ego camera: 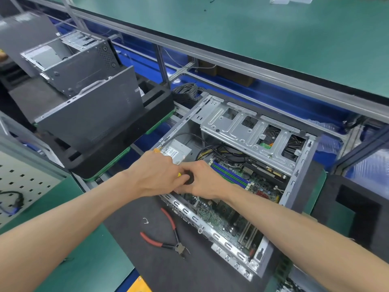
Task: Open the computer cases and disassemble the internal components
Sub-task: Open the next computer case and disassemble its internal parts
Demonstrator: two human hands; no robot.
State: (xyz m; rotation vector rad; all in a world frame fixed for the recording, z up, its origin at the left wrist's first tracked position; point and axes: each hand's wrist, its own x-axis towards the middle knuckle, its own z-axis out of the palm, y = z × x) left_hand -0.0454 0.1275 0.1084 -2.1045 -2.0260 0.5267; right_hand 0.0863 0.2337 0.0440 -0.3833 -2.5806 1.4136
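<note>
Centrally placed, lying on its side on a dark mat [160, 260]: open computer case [294, 182], side panel off, motherboard [227, 209] exposed lower right of middle, power supply [175, 149] at its upper left corner, drive cage [252, 127] along its upper edge. Just above the board, meeting over the case's left edge: left hand [155, 175] and right hand [207, 182], both curled round a screwdriver [189, 177] with a black and yellow handle; tip hidden, so target screw not discernible. Likely stiff, sharp-edged sheet steel for the shell, fairly heavy as a whole; best gripped by folded rims, not raw cut edges. Board judged thin, brittle, studded with fragile parts; best lifted by bare edges once unscrewed, never by slots or capacitors. Cables [219, 150] soft, to be pulled at plugs. Lower middle of frame: red-handled cutters [166, 239], idle on the mat. Upper left: two more cases [88, 114].
</note>
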